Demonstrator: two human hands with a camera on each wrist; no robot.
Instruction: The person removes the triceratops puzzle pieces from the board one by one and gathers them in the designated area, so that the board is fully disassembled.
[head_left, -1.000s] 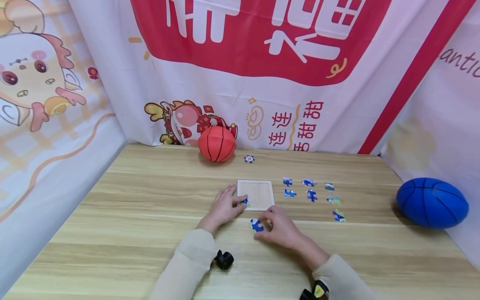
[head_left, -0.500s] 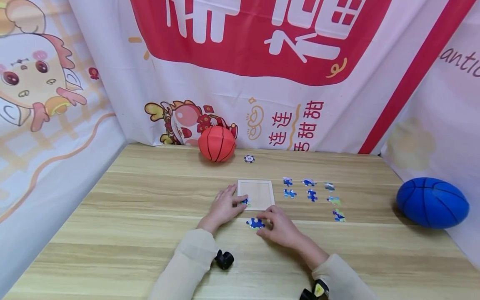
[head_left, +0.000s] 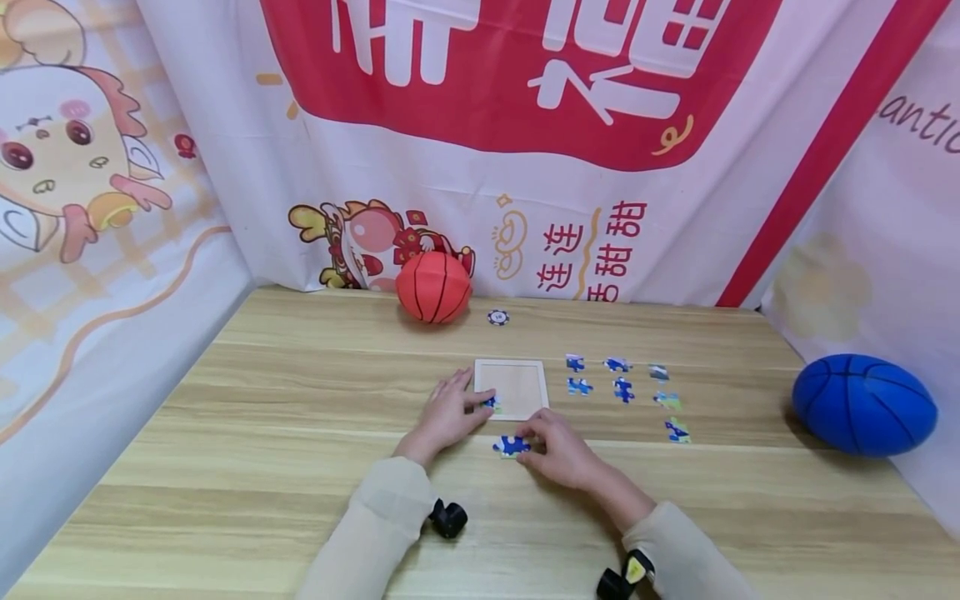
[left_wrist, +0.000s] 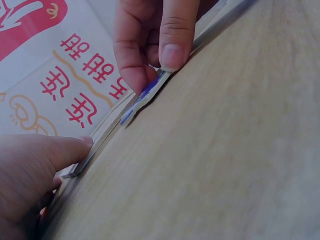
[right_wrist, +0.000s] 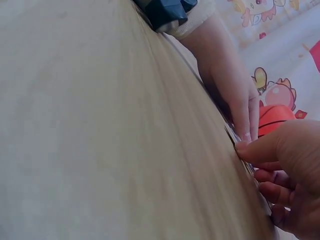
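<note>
In the head view, my right hand (head_left: 558,450) pinches a blue jigsaw puzzle piece (head_left: 510,446) just in front of the white-rimmed puzzle tray (head_left: 545,392). From the left wrist view, the piece (left_wrist: 145,95) looks tilted, gripped between thumb and fingers close to the table. My left hand (head_left: 447,414) rests at the tray's left side, its fingers stretched along the rim and its thumb reaching over it. Beside that thumb, another puzzle piece (head_left: 497,405) lies in the tray's lower left corner, partly covered.
Several loose puzzle pieces (head_left: 622,390) lie on the table to the tray's right. Behind stand a red ball (head_left: 433,287) and a small round chip (head_left: 498,317). A blue ball (head_left: 864,406) sits at the right edge. Printed cloth (head_left: 360,167) hangs around the table.
The piece in my right hand has turned slightly, and my fingers have shifted on it. The left hand and the tray have stayed in place.
</note>
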